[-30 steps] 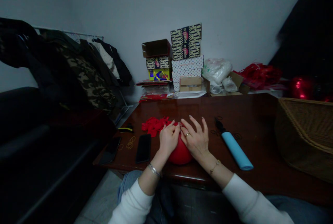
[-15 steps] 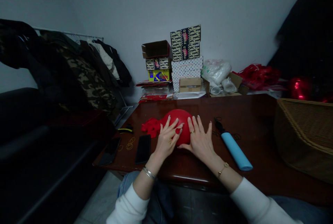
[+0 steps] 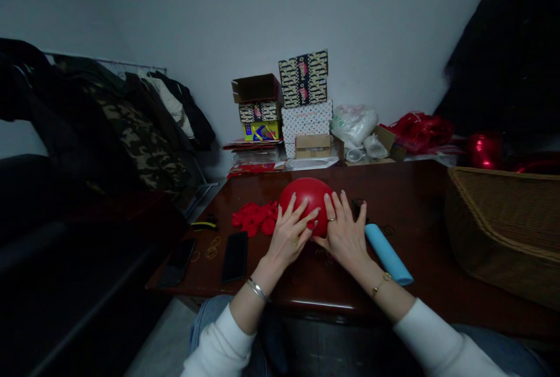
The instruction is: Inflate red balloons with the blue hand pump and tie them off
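Observation:
An inflated red balloon (image 3: 306, 193) is between my two hands above the brown table. My left hand (image 3: 289, 231) lies against its left and near side with fingers spread, and the balloon's small red neck end shows at its fingertips. On the right side, my right hand (image 3: 347, 231) rests on the balloon, fingers apart and thumb beneath. A heap of uninflated red balloons (image 3: 254, 217) lies just left of it. The light blue pump (image 3: 388, 253) lies to the right of my right hand, its dark end partly hidden by the fingers.
Two dark phones (image 3: 235, 256), yellow rubber bands (image 3: 213, 247) and a black-and-yellow tool (image 3: 204, 225) lie at the left. A wicker basket (image 3: 490, 231) stands at the right. Stacked boxes (image 3: 305, 82) and plastic bags (image 3: 355, 126) line the back wall.
The view has shifted, so the background sits further left. Both hands and the balloon have moved slightly right, nearer the pump, and more of the red heap shows.

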Motion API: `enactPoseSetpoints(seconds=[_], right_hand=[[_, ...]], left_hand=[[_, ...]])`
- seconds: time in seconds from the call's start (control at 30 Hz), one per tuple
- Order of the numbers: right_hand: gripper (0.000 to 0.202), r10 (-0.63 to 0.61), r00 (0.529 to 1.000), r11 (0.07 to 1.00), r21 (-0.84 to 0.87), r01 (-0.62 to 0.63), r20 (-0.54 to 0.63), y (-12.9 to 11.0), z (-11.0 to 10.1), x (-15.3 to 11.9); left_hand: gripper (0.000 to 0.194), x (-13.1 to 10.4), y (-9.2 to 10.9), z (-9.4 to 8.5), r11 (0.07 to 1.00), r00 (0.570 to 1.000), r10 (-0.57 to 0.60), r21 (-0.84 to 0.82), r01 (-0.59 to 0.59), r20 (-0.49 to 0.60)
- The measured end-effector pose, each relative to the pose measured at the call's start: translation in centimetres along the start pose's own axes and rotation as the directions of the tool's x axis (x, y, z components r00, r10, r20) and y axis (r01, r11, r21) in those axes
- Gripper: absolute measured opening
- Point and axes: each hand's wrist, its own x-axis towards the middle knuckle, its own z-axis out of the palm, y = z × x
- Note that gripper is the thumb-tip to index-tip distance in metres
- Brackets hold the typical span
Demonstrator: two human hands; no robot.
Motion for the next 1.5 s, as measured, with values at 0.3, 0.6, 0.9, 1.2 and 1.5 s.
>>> enactPoseSetpoints(seconds=[0.3, 0.6, 0.9, 1.2, 1.5], right_hand=[[0.094, 0.027, 0.999, 0.999, -0.024, -0.028, -0.04, 1.6, -1.3, 0.1], [0.1, 0.058, 0.997, 0.994, -0.088, -0.062, -0.048, 4.2, -3.1, -0.2], [0.094, 0.083, 0.994, 0.976, -0.194, -0.097, -0.076, 7.5, -6.2, -0.6], [0.089, 0.141, 0.981, 0.946, -0.273, -0.174, -0.137, 11.7, -9.5, -1.4], [0.09, 0.189, 0.959, 0.907, -0.338, -0.252, -0.21, 15.5, -13.0, -2.1]], left_hand=[[0.042, 1.7, 1.0, 0.7, 0.997, 1.0, 0.017, -0.074, -0.018, -0.011], [0.042, 4.0, 2.9, 1.6, 0.983, 0.998, 0.066, -0.168, -0.069, -0.024], [0.04, 6.9, 5.8, 3.4, 0.962, 0.99, 0.127, -0.235, -0.14, -0.066], [0.04, 10.7, 9.8, 5.6, 0.918, 0.957, 0.26, -0.272, -0.287, -0.13], [0.041, 14.3, 14.2, 7.2, 0.881, 0.922, 0.361, -0.272, -0.386, -0.138]])
